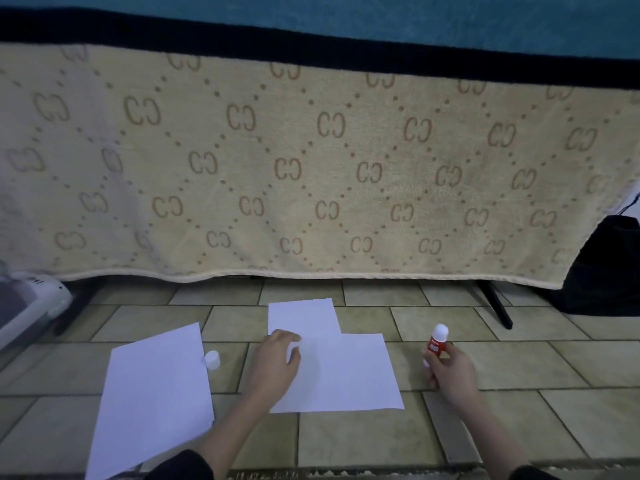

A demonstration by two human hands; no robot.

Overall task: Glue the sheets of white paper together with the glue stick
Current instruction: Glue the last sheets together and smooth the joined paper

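Cap [212,359] between left sheet [156,400] and overlapping middle sheets [346,372].

Beige patterned blanket [311,168] hanging behind, over tiled floor [519,358]. Black bag [606,268] at right, thin black leg [495,306] beside it. White plastic box [27,303] at left.

Three white sheets flat on floor: large sheet [349,372] centre, overlapping near edge of small sheet [301,317] behind; third sheet [152,396] apart at left, angled. Cap [212,359] beside it. Red glue stick [438,342] upright, right of large sheet
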